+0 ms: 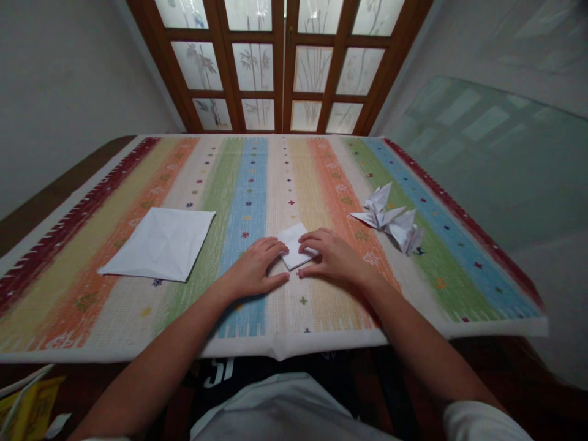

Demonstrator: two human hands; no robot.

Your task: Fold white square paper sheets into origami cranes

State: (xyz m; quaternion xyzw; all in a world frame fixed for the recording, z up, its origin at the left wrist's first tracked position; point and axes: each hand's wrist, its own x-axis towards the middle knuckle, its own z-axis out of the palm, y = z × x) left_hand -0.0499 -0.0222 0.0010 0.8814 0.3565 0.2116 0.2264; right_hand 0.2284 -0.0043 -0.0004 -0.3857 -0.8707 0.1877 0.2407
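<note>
A small folded sheet of white paper lies on the striped cloth in front of me, turned with a corner towards me. My left hand holds its left side, the fingertips on the edge and the thumb stretched out below. On the opposite side, my right hand has its fingers curled over the right edge, with the thumb close to the near corner. Parts of both side edges are hidden under the fingers.
To the left lies a larger square of creased white paper. Folded paper cranes sit close together on the right. A striped tablecloth covers the table, whose near edge is just before my body. Wooden doors with glass panes stand beyond.
</note>
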